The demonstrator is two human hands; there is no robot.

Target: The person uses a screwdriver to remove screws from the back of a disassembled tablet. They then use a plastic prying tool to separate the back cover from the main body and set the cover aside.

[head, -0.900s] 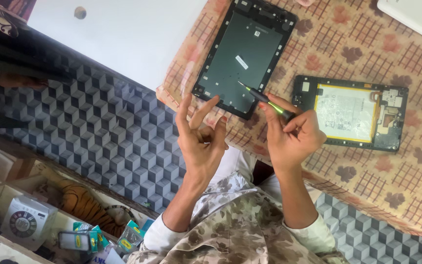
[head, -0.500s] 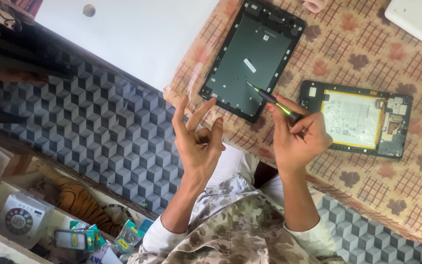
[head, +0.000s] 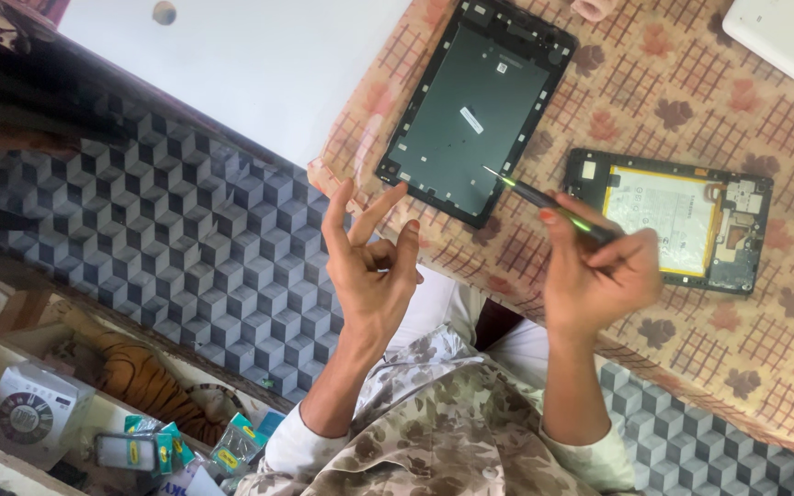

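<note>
Floral cloth [head: 691,92] on table | right hand [head: 599,276] grips screwdriver [head: 544,200] | left hand [head: 374,266] fingers spread (cube-patterned floor [head: 167,230])

The cloth [head: 691,101] on the bench is tan, printed with brown grids and rust flowers. On it, the tablet shell [head: 475,110] is dark grey-green in a black frame. Right of the shell, the opened tablet [head: 668,220] shows a pale cream battery. The floor [head: 176,230] below wears grey cube tiling. The sleeves [head: 434,432] are beige camouflage.

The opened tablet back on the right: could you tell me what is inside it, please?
Inside the opened tablet back lie a pale flat battery and a circuit board. The right hand, holding a screwdriver, covers its lower left corner.
</note>
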